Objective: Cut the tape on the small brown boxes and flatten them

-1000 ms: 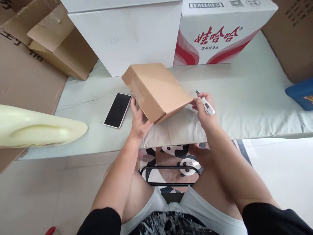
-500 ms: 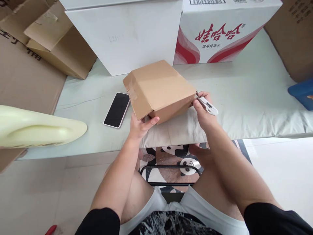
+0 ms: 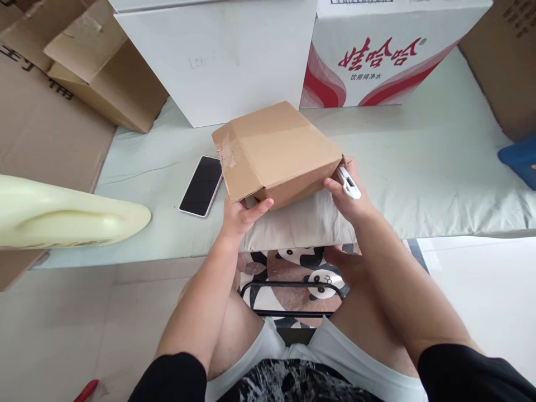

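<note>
head view: i have one small cardboard box (image 3: 285, 145) between two hands, just above the near part of the cloth-covered surface (image 3: 435, 190), tilted so that its top and near side both face me. the left hand (image 3: 245, 216) grips the box's near left corner, its thumb along the near side and its other fingers hidden under the one end flap (image 3: 238, 167) that juts out there; i take this as the hold that carries that end. the right hand (image 3: 345, 192) has its fingers closed around one white utility knife (image 3: 349, 183) while also meeting the box's right corner, probably so that it can steady that end without letting go of the tool. i cannot tell whether the knife's tip touches the cardboard.

one smartphone (image 3: 201, 186) lies face up just beside the flap, likely kept to the left so it stays within reach. behind the box i count two white cartons, one plain (image 3: 234, 61) and one with red lettering (image 3: 377, 61), standing side by side and, i judge, pushed back to leave working room. one blue item (image 3: 519, 162) sits at the far right, cut off by the edge.
</note>
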{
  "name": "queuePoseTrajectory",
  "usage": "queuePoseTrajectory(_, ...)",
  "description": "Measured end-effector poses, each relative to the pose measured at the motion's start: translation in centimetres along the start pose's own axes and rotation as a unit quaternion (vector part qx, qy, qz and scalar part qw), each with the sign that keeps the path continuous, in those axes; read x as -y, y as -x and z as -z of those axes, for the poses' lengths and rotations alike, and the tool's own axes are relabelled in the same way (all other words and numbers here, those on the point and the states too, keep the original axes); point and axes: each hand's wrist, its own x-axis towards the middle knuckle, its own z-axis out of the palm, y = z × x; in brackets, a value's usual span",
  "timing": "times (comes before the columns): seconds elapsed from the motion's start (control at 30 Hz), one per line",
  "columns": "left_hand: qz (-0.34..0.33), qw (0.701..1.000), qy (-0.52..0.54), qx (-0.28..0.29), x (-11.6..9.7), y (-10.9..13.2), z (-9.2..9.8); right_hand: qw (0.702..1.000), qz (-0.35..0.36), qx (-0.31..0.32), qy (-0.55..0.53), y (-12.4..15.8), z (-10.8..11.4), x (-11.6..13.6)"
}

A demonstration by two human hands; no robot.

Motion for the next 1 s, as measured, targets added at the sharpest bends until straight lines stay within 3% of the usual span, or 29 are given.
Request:
queuePoseTrajectory(0.23,-0.010,0.999,-0.040,0.013,0.79,0.28,0.37,1.000,-0.015,-0.010,-0.011,-0.23,-0.30,0.04)
queuePoseTrajectory(0.53,-0.031,0.999,-0.035,-0.011,0.83,0.36,-0.03,0.998,-0.061,-0.022,-0.022,-0.22,-0.86,0.40)
queuePoseTrajectory(0.83,-0.051,0.996,-0.073,-0.010,0.89,0.31,0.00,0.998,-0.054,-0.039,-0.024,-0.59,-0.65,0.25)
queuePoseTrajectory(1.0,-0.051,0.995,-0.078,0.025,1.04,0.47,0.37,0.998,-0.036,-0.007,-0.044,-0.28,-0.80,0.57)
